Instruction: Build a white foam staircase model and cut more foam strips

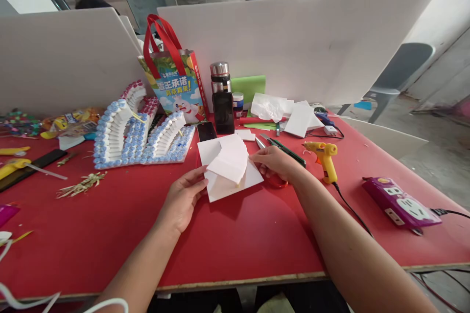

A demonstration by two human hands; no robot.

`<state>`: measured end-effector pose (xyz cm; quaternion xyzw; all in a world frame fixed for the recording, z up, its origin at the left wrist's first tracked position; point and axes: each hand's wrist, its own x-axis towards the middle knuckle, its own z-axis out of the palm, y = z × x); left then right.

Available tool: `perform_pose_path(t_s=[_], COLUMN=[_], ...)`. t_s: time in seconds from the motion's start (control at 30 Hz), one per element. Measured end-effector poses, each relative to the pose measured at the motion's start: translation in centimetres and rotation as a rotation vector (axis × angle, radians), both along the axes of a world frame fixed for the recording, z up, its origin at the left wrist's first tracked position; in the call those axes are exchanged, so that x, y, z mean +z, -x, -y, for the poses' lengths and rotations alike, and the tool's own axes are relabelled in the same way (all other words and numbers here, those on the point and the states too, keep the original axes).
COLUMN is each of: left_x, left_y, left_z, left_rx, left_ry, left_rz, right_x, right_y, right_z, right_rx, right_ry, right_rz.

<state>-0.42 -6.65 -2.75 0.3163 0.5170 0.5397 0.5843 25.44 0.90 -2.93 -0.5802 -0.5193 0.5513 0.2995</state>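
Note:
A flat white board is held above the red table, with a curved white piece standing on top of it. My left hand grips the board's left edge between thumb and fingers. At the right edge my right hand is closed on the same board, its fingertips close to the curved piece. Partly hidden under my right hand lie scissors with red handles. A dark green cutter-like tool is just beyond that hand.
A yellow glue gun and a purple power strip lie at right on the red table. Behind the board stand a phone, a steel flask and a gift bag. Blue-and-white curved models stand at left.

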Motion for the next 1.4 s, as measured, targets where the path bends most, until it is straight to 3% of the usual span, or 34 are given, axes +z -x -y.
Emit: perform_pose_path(t_s=[0.3,0.53,0.73,1.17,1.4], left_x=[3.2,3.5,2.6,2.8,1.6], left_y=[-0.2,-0.1,0.1,0.6,1.4], left_z=[-5.5,-6.9,-6.2,-5.8,-6.3], left_rx=[-0.171,-0.153,-0.154,-0.169,-0.235], left_ry=[0.031,-0.051,-0.012,-0.019,-0.042], left_rz=[0.012,0.062,0.122,0.216,0.008], right_x=[0.7,2.0,1.5,0.5,0.2], right_y=[-0.3,0.1,0.6,0.7,1.0], right_z=[-0.1,0.3,0.3,-0.1,0.2], right_rx=[-0.06,-0.064,-0.087,-0.09,-0.126], right_ry=[0.044,0.154,0.22,0.24,0.07], right_rz=[-0.701,-0.914,-0.915,-0.905,-0.596])
